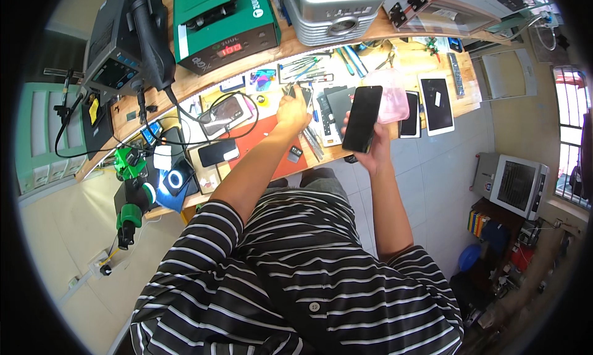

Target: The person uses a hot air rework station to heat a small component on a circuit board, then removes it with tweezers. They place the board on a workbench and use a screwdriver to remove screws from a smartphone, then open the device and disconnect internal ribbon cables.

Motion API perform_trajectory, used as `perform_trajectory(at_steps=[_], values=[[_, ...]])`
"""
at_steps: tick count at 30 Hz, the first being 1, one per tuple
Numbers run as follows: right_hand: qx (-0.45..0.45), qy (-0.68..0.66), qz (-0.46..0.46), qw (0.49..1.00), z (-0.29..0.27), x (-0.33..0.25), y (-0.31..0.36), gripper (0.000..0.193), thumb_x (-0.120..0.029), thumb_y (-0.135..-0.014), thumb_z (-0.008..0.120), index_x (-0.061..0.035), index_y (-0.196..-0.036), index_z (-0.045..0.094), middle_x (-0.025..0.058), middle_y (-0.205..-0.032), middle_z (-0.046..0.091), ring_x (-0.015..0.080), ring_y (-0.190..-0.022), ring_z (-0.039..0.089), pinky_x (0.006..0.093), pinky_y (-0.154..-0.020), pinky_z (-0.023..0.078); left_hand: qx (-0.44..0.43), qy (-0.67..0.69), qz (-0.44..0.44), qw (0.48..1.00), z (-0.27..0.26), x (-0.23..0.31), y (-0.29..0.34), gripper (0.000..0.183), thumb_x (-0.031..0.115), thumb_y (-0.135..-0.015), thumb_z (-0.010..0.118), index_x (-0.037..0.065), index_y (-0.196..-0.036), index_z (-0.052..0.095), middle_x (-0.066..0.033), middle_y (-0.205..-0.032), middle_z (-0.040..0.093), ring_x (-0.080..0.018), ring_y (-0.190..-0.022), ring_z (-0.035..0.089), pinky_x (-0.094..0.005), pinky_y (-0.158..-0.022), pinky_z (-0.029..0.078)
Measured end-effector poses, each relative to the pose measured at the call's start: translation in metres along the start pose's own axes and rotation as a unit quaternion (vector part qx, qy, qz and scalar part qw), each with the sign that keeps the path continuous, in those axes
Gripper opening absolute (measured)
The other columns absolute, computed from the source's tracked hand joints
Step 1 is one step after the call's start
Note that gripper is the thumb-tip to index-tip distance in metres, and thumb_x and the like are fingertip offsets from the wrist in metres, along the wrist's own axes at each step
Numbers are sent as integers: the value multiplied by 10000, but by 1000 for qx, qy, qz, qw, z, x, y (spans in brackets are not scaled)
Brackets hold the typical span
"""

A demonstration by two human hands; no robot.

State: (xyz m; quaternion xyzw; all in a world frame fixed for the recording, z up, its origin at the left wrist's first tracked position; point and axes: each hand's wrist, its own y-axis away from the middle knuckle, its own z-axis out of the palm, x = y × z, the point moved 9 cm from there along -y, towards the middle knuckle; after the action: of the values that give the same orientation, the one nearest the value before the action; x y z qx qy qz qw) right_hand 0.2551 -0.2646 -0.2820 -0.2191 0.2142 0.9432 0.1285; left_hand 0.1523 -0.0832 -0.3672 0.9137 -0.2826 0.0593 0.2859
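Observation:
My right hand (377,150) is closed round a smartphone (363,119) with a dark screen, held upright above the front edge of the bench. Its fingers and thumb grip the phone's lower part. My left hand (292,115) reaches forward over the bench, fingers curled down at a small dark flat item (302,94). What those fingers pinch is too small to make out. Beneath the left forearm lies an orange-red mat (281,165) with a small grey piece (295,153) on it. A pink translucent container (395,104) stands just beyond the held phone.
Left of the mat lie a dark phone (216,152) and a pale-framed one (223,115). A white tablet (437,105) lies at the right. Tweezers and tools (306,66) lie behind. A green bench unit (228,31) sits on the shelf; a green-and-black microscope (131,200) stands left.

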Motion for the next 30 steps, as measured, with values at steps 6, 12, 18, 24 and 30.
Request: perform_trajectory(at_steps=[6,12,18,24,30], values=[[-157,307,-26,938,174,-31,57,1070,-447,-683,951,93,-1473,472,143,-1191,672,259,-1094,673,397,-969,544,21,55,43,997,-10,-3,14,1125,432,-844,831,-34,-1621,164,-305,-1247,616,-442,-1188,614,-486,-971,550],[-68,722,-216,654,385,-74,-2,997,-447,-679,930,76,-1440,554,107,-945,712,204,-876,696,359,-813,551,66,116,111,985,-39,-2,78,921,382,-911,754,-37,-1570,264,-214,-1061,686,-383,-1105,652,-525,-875,569],[-5,910,-248,333,479,-77,-109,897,-666,-764,773,133,-1152,642,341,-1015,729,458,-999,734,484,-898,578,33,229,169,958,-87,-22,156,874,343,-920,742,-41,-1536,256,-215,-856,718,-424,-879,714,-530,-734,567],[16,954,-198,226,469,-42,-144,867,-632,-777,797,123,-1184,665,304,-1077,741,422,-1058,734,460,-931,586,26,239,147,959,-97,-75,174,881,392,-915,742,-51,-1519,279,-249,-885,713,-435,-810,716,-520,-666,546],[36,951,-206,229,469,-39,-142,843,-621,-767,824,103,-1172,672,280,-1074,749,419,-1049,738,461,-922,588,-9,249,161,955,-85,-90,188,876,381,-910,751,-52,-1503,273,-269,-903,712,-439,-835,727,-512,-662,557]])
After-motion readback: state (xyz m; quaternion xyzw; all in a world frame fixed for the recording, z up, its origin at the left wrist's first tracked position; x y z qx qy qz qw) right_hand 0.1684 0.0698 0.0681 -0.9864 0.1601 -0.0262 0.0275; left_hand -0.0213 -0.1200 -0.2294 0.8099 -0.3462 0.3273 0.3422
